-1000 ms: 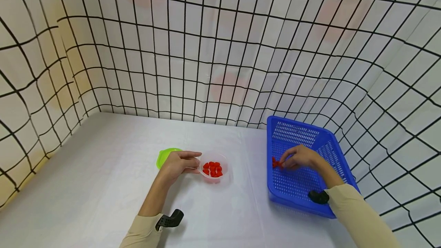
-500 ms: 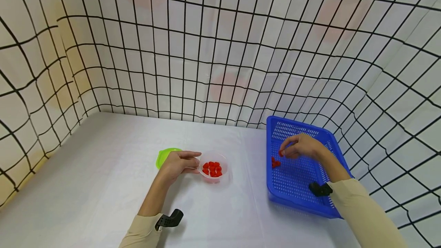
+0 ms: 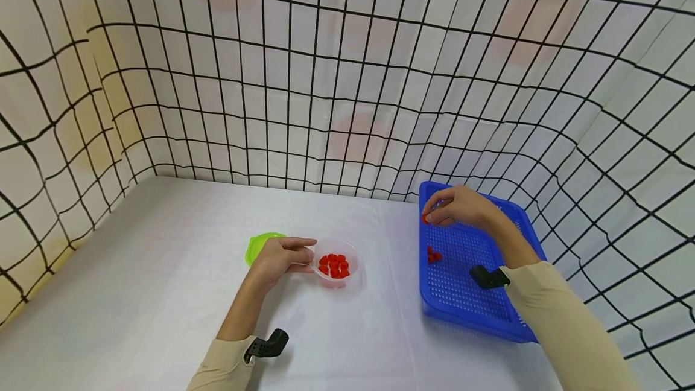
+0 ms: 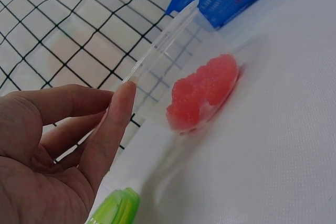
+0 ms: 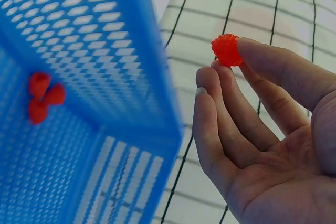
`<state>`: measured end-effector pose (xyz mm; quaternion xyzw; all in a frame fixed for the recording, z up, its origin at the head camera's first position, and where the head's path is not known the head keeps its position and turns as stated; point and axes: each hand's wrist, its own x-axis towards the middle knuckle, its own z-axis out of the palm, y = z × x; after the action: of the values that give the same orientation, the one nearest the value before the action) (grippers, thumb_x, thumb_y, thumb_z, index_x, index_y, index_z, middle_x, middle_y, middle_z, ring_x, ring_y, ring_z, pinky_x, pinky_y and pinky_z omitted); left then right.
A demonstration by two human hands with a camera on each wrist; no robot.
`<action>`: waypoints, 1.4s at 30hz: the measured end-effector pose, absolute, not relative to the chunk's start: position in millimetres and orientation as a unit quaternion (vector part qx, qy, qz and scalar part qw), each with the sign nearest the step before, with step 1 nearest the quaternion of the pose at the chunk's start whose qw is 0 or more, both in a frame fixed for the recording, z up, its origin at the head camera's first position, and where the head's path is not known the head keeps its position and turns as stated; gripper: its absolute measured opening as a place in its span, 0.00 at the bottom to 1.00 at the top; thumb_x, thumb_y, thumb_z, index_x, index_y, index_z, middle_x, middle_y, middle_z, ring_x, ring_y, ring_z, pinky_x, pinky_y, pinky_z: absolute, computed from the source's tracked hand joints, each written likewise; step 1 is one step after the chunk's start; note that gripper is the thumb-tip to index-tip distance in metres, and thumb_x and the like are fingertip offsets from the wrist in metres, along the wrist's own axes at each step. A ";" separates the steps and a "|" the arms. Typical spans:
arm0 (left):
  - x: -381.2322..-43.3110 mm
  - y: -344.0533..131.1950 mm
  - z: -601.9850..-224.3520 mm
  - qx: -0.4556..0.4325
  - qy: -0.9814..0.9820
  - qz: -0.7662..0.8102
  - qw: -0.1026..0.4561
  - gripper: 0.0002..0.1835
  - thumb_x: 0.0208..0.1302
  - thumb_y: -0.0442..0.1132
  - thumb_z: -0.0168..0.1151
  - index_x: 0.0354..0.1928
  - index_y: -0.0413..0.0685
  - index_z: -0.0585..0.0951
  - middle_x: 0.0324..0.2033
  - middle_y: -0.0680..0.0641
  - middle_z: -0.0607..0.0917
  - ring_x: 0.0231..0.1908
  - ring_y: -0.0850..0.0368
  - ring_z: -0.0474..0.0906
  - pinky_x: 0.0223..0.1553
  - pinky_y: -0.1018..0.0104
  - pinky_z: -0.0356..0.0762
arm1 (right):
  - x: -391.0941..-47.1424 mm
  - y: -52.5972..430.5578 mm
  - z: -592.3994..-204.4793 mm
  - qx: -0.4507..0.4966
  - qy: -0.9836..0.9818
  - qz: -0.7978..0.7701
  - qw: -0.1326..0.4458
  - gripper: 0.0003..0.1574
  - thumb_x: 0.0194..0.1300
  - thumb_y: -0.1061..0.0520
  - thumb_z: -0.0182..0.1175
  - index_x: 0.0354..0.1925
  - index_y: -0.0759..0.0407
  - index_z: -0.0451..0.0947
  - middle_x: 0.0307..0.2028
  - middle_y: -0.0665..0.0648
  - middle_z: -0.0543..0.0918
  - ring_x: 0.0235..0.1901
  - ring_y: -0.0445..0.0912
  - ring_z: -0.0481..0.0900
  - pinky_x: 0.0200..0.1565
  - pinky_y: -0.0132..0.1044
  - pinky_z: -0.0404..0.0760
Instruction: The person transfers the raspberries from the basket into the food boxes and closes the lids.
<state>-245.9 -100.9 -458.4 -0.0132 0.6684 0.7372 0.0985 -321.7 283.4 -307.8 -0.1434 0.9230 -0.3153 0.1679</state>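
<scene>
My left hand (image 3: 276, 261) pinches the rim of a round clear plastic tub (image 4: 152, 90) standing on the table. Several red raspberries (image 3: 333, 267) lie in the bottom of the tub. Up over the far left part of the blue basket (image 3: 461, 315), my right hand (image 3: 461, 205) pinches a single raspberry (image 5: 227, 50) between thumb and fingertips. Its other fingers curl loosely beneath, holding nothing. Three more raspberries (image 5: 46, 97) lie together on the basket floor by its left wall.
A bright green lid (image 3: 259, 247) lies on the white table (image 3: 163, 270), partly hidden behind my left hand. Black grid netting (image 3: 326, 77) over white cloth rises behind and along both sides.
My right hand has lifted a raspberry off the group in the basket, then moved up and left toward the basket's far left edge. My left hand has stayed at the tub.
</scene>
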 end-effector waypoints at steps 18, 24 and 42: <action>-245.4 -101.5 -458.4 -0.006 0.667 0.739 0.099 0.17 0.66 0.27 0.64 0.56 0.29 0.82 0.45 0.32 0.86 0.30 0.55 0.87 0.40 0.63 0.89 | -327.4 188.3 -323.1 -0.197 0.894 -0.349 0.200 0.09 0.65 0.55 0.69 0.42 0.58 0.87 0.41 0.58 0.91 0.40 0.50 0.88 0.50 0.47 0.89; -245.5 -101.3 -458.1 -0.004 0.671 0.734 0.099 0.18 0.66 0.28 0.64 0.57 0.30 0.82 0.45 0.31 0.86 0.30 0.55 0.87 0.40 0.63 0.89 | -327.0 167.0 -333.2 -0.202 0.883 -0.368 0.212 0.09 0.64 0.56 0.69 0.42 0.58 0.88 0.40 0.58 0.91 0.41 0.53 0.88 0.50 0.48 0.89; -247.1 -100.7 -458.7 -0.015 0.678 0.728 0.096 0.18 0.66 0.29 0.63 0.57 0.30 0.82 0.41 0.32 0.87 0.31 0.54 0.86 0.40 0.63 0.90 | -327.8 134.8 -365.8 -0.207 0.871 -0.367 0.254 0.14 0.65 0.55 0.66 0.48 0.57 0.89 0.43 0.54 0.90 0.46 0.56 0.87 0.49 0.41 0.89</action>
<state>-247.1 -100.7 -458.7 -0.0145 0.6781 0.7285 0.0961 -327.8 134.8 -365.8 -0.2068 0.8706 -0.3668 0.2544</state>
